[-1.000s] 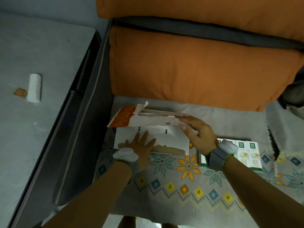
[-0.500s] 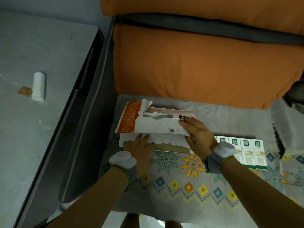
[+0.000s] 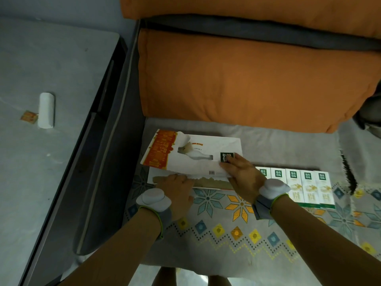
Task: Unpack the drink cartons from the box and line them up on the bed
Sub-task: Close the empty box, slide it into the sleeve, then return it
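Left hand (image 3: 177,189) and right hand (image 3: 242,175) press flattened box (image 3: 195,148), fingers released, flat; cartons (image 3: 307,186) in a row beside it on bed (image 3: 226,230).

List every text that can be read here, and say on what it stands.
"精选牧场": green label on each drink carton, as far as legible.
Dark green label on the box: characters blurred, partly under the right hand.
Orange panel print and code square: too small to read.
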A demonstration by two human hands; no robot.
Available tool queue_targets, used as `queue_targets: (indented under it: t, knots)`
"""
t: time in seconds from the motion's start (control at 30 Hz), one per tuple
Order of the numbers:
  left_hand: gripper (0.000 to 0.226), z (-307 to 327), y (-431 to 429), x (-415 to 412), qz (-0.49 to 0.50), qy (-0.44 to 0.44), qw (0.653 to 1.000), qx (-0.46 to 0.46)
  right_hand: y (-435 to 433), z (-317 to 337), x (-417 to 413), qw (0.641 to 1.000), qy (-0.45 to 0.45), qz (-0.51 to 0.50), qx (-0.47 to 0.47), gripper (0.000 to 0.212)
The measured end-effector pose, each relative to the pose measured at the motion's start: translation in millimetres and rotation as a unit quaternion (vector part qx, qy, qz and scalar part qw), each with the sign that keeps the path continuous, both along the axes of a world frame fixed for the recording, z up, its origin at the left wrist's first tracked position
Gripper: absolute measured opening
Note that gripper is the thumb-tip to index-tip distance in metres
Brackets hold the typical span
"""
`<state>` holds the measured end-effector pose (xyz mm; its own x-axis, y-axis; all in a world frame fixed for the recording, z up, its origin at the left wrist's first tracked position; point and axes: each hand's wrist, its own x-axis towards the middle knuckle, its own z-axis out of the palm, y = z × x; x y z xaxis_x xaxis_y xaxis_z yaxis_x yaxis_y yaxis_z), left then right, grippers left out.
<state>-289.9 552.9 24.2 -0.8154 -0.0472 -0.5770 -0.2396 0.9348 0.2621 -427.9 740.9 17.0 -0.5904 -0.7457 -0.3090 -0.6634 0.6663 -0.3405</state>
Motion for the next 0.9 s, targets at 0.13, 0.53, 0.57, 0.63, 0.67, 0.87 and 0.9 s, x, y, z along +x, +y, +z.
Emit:
queue_targets:
  t: [0.13, 0.53, 0.57, 0.63, 0.67, 0.87, 0.9]
  knots:
    - [0.044, 3, -1, 2, 0.008, 0.005, 1.0, 0.009, 9, -16, 15, 0.998, -0.032, 0.012, 0.049, 0.059]
    - [0.087, -51, -43, -17, 0.211, 0.085, 0.972, -0.06, -21, -33, 18, 0.976, -0.066, -0.201, -0.047, 0.057]
    - [0.088, -55, -45, -19, 0.225, 0.08, 0.97, -0.05, -25, -34, 19, 0.976, -0.051, -0.21, -0.038, 0.06]
    - [0.09, -61, -47, -22, 0.244, 0.085, 0.965, -0.04, -33, -35, 22, 0.972, -0.014, -0.236, -0.009, 0.071]
    - [0.091, -62, -49, -24, 0.253, 0.09, 0.963, -0.036, -36, -35, 24, 0.967, -0.007, -0.254, 0.006, 0.077]
    - [0.092, -62, -54, -26, 0.285, 0.078, 0.955, 0.035, -43, -45, 27, 0.945, -0.038, -0.322, 0.046, 0.093]
    - [0.094, -62, -56, -25, 0.294, 0.076, 0.951, 0.055, -43, -47, 25, 0.94, -0.049, -0.334, 0.051, 0.096]
